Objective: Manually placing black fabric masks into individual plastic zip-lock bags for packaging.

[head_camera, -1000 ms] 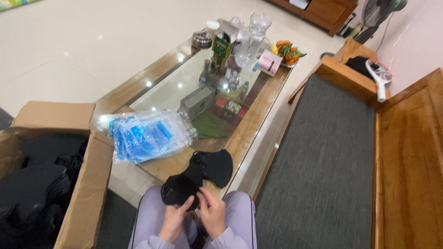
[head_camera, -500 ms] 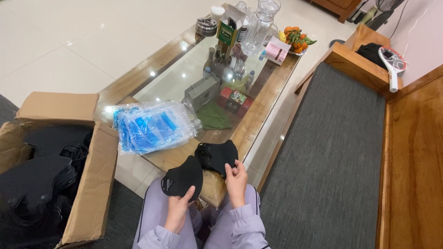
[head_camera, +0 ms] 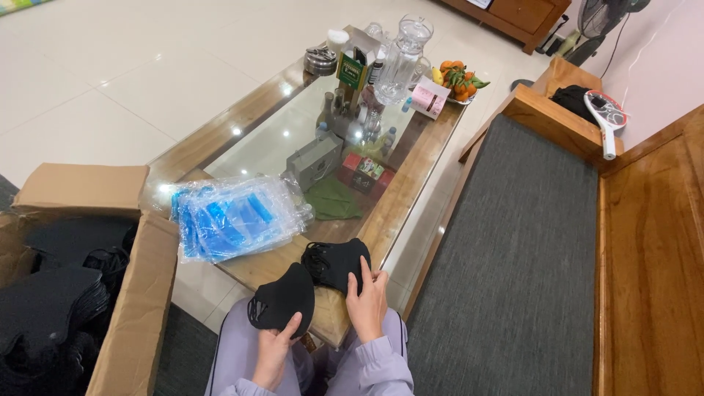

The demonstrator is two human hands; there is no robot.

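So the left hand (head_camera: 275,352) has a single black mask (head_camera: 282,299) pinched by its lower edge, fingers clamped on the fabric, and it's held just off the near edge of the coffee table (head_camera: 411,183), over the lap, probably so it stays separate from the rest. The right hand (head_camera: 367,297) lies flat with fingers spread against the side of a small stack of black masks (head_camera: 337,262) sitting right at the table's near edge, looks like it's steadying the pile rather than gripping it, so that hand is open, resting on the stack. Just beyond, toward the left edge, a heap of clear blue-printed plastic bags (head_camera: 235,216) lies within easy reach. A big cardboard box (head_camera: 139,308) stands on the floor beside the left knee, packed with more black masks, close enough to dip into without getting up. The far end of the table holds a glass jug (head_camera: 405,51), a plate of oranges (head_camera: 458,77) and a grey box (head_camera: 314,160), well apart from the masks.
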